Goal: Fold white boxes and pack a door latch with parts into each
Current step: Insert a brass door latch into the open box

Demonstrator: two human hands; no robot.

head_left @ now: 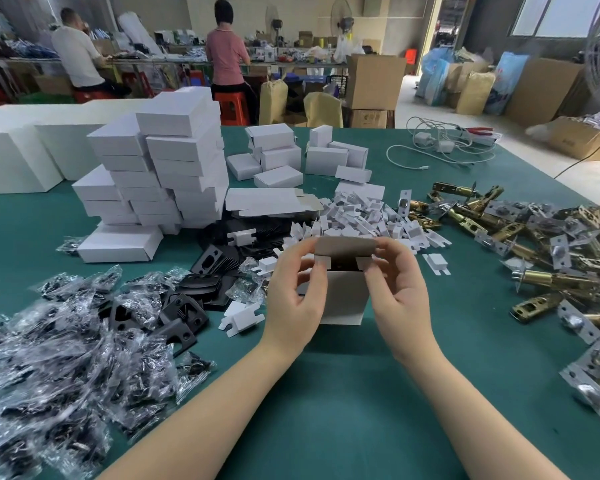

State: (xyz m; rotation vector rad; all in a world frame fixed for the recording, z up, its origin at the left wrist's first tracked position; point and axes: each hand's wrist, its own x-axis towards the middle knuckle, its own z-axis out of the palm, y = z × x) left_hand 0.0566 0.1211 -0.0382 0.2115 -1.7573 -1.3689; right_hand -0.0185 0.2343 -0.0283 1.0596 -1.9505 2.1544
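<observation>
Both my hands hold one small white box [346,299] upright above the green table [343,393]. My left hand [297,292] grips its left side, with fingers on the left side flap. My right hand [400,292] grips the right side and presses the right flap. The top lid flap stands open, showing its brown inside, and something dark shows in the opening. Brass door latches [548,258] lie heaped at the right. Bagged black parts [59,351] are piled at the left, next to black strike plates [201,289].
A tall stack of closed white boxes [160,174] stands at the back left. Flat box blanks [267,200] and a heap of white card inserts [361,220] lie behind my hands. Smaller white boxes [281,157] and white cables [440,143] sit further back. Two people work at a far bench.
</observation>
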